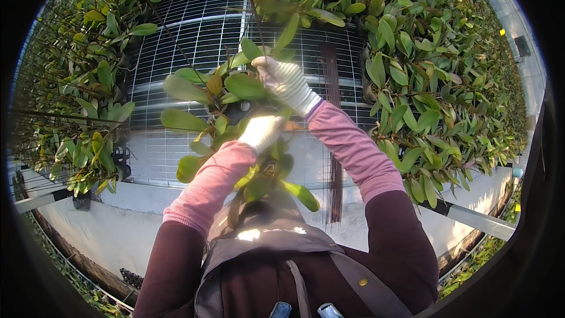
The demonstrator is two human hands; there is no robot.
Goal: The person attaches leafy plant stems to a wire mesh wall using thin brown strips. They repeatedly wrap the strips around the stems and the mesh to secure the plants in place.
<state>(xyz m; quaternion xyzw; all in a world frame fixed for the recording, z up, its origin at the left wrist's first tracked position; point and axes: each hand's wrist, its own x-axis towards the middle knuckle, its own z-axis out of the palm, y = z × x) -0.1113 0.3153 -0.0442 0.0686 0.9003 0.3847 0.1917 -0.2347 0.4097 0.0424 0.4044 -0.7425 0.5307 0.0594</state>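
Observation:
Broad-leaved potted plants (pixel 245 86), probably orchids, stand before me over a wire-mesh bench. My right hand (pixel 282 79), in a white knit glove, pinches a thin dark stake (pixel 255 13) that runs up and away from the fingertips. Closer to my body, my gloved left hand (pixel 262 132) is curled in among the leaves. Its fingertips are hidden, so what they hold cannot be made out. Part of a dark tray (pixel 240 108) shows between the leaves. Right of the plants lies a bundle of thin brown wire stakes (pixel 335 163) across the mesh.
Dense rows of similar plants crowd the left (pixel 84 97) and right (pixel 410 79) sides. Several thin stakes (pixel 163 26) rise at the upper left. The metal mesh bench (pixel 176 48) spans between the rows. A metal rail (pixel 479 223) sticks out at lower right.

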